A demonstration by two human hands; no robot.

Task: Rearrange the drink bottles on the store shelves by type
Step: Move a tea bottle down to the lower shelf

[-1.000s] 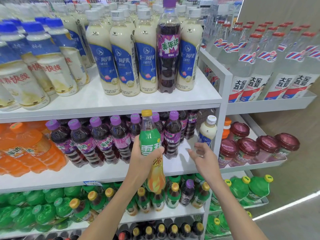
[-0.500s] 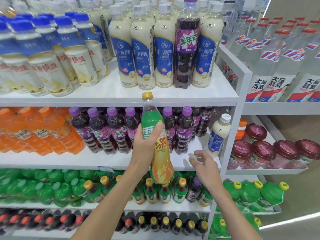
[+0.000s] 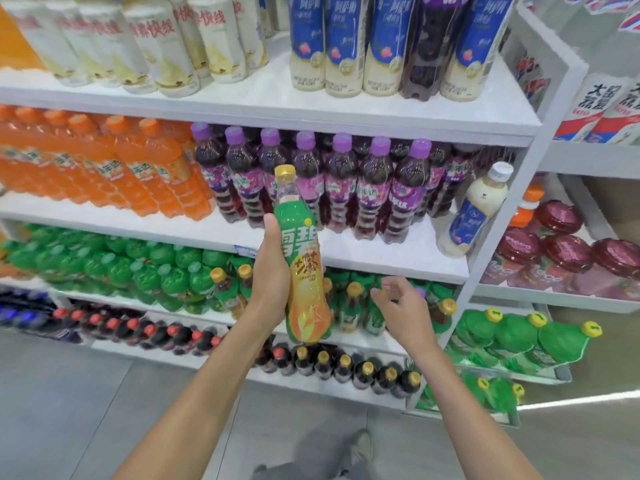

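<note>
My left hand (image 3: 272, 275) grips a green-and-orange tea soda bottle (image 3: 304, 271) with a yellow cap, upright in front of the shelves. My right hand (image 3: 401, 311) hovers empty with relaxed fingers in front of the row of like yellow-capped bottles (image 3: 351, 306) on the third shelf. A row of purple grape soda bottles (image 3: 346, 181) fills the second shelf, with a lone white milk-tea bottle (image 3: 474, 209) at its right end. One purple bottle (image 3: 426, 46) stands among the white milk-tea bottles (image 3: 341, 46) on the top shelf.
Orange soda bottles (image 3: 104, 168) fill the left of the second shelf, green bottles (image 3: 104, 265) the left of the third, dark cola bottles (image 3: 346, 368) the bottom. A white upright post (image 3: 502, 216) divides off a right rack with red-lidded cups (image 3: 561, 244) and green bottles (image 3: 519, 337).
The view has dipped down toward the lower shelves. My left hand has lowered the tea soda bottle, and my right hand has dropped from the second shelf to the third.
</note>
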